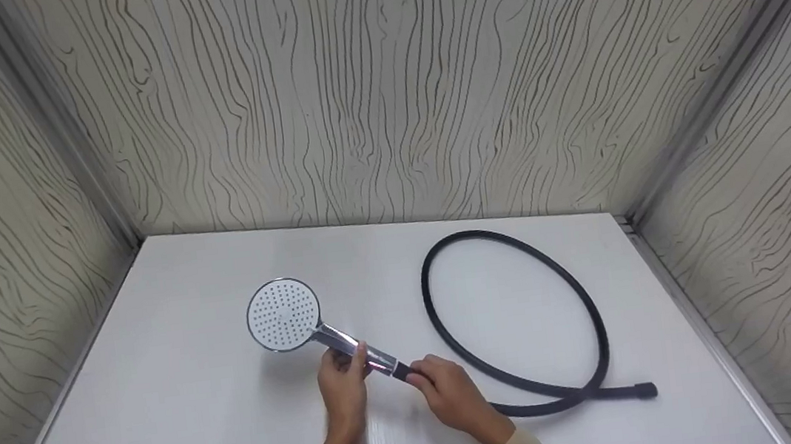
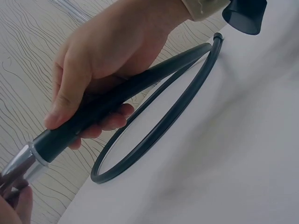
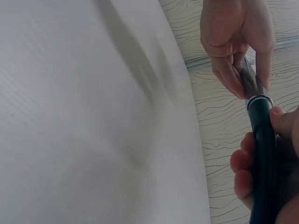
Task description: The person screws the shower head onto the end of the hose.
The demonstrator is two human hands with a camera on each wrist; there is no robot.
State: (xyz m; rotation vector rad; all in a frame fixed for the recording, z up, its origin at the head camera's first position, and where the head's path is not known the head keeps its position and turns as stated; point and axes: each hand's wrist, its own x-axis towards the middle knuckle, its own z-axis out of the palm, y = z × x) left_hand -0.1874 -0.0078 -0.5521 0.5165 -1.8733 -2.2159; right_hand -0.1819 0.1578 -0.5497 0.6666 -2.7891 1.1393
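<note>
Head view: my right hand [image 1: 453,396] grips one end of the black hose [image 1: 603,340], seemingly joined, tightness unclear, to the shower head [image 1: 283,315] my left hand [image 1: 344,389] holds above the table [image 1: 183,380]; its far end [image 1: 646,391] lies unattached.

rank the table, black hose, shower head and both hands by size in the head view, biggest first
1. Table
2. Black hose, counting its loop
3. Shower head
4. Left hand and right hand: too alike to rank
</note>
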